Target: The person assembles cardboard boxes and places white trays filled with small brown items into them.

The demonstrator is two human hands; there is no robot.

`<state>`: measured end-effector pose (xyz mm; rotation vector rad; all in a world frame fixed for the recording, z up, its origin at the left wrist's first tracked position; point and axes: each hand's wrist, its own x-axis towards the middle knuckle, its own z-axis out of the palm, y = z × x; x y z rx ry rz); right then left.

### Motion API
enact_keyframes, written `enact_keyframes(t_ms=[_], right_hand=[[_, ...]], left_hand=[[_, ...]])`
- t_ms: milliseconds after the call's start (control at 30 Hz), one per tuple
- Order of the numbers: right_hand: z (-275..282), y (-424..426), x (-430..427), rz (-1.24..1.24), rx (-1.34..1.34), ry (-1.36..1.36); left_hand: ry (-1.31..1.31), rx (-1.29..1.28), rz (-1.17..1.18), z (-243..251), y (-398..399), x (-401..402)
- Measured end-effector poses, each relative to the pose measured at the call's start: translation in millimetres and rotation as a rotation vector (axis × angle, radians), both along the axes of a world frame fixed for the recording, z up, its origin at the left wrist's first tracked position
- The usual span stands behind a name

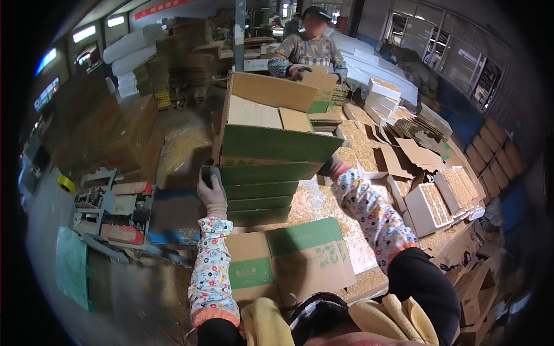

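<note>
In front of me is an open corrugated cardboard carton (277, 142) with green-printed flaps. More green flaps (255, 190) show in a stepped row below it, like several cartons nested together. My gloved left hand (212, 190) grips the left corner of one lower flap, thumb towards me. On the other side, my gloved right hand (336, 167) holds the right edge, its fingers partly hidden behind the cardboard. Nearer my body, a folded flat carton (309, 264) with green print lies on the worktable (368, 283).
Across the table a co-worker (314, 52) handles cardboard. White boxes (426, 207) filled with tan pieces and loose cardboard sheets (415, 153) lie on the right. A roller machine (125, 203), apparently a carton sealer, stands left, near a yellow tape roll (66, 184).
</note>
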<state>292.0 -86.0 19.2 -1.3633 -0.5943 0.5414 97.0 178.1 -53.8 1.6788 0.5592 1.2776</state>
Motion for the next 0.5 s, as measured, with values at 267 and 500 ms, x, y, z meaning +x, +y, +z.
enact_keyframes(t_ms=[267, 500], right_hand=[[13.9, 30.5, 12.0, 0.058, -0.121, -0.127], [-23.5, 15.0, -15.5, 0.201, 0.046, -0.118]], left_hand=[[0.061, 0.025, 0.125, 1.1, -22.6, 10.7], [0.134, -0.156, -0.291, -16.6, 13.9, -41.6]])
